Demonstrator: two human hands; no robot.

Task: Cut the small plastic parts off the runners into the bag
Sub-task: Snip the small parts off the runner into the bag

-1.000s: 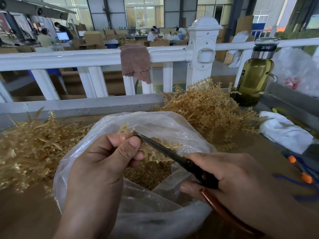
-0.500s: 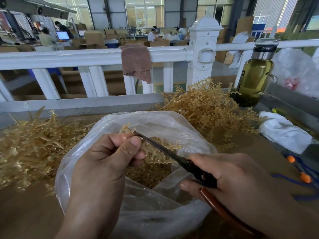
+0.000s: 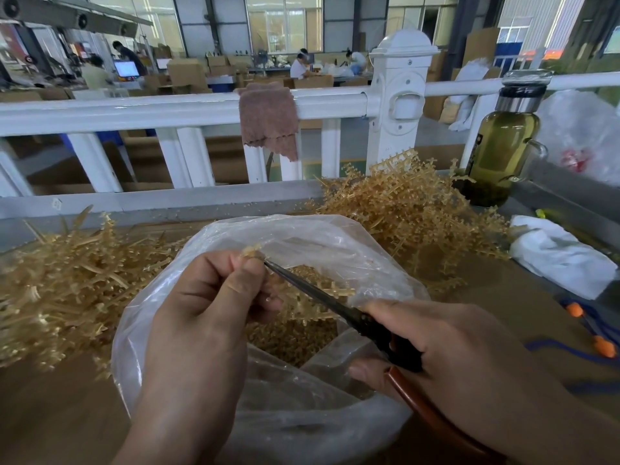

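The runner [image 3: 339, 291] hung over the open mouth of the bag [image 3: 318, 229], pinched at its upper end between thumb and forefinger of the left hand [image 3: 208, 317], with its lower branches inside the rim. The scissors [image 3: 322, 297] lay diagonally across the opening, tip at the runner just beside the left fingertips. The blades looked nearly together, but whether they were fully closed could not be told. The right hand [image 3: 453, 357] gripped the handles, fingers curled round the red-brown loop. Cut parts [image 3: 292, 340] lay loose in the bag's bottom. The bag stood on a brown table [image 3: 50, 414], its near rim sagging and its far rim raised. One heap of runners [image 3: 67, 280] pressed against the bag's left wall. A second heap [image 3: 402, 209] sat behind the far rim, against the table's grey back ledge. Bare tabletop showed at front left and right of the bag, up to a crumpled white wrapping [image 3: 560, 260]. At the rear right corner a bottle [image 3: 503, 146] of olive liquid stood beside a white railing [image 3: 134, 109] — a brown cloth [image 3: 268, 119] draped over its top rail.
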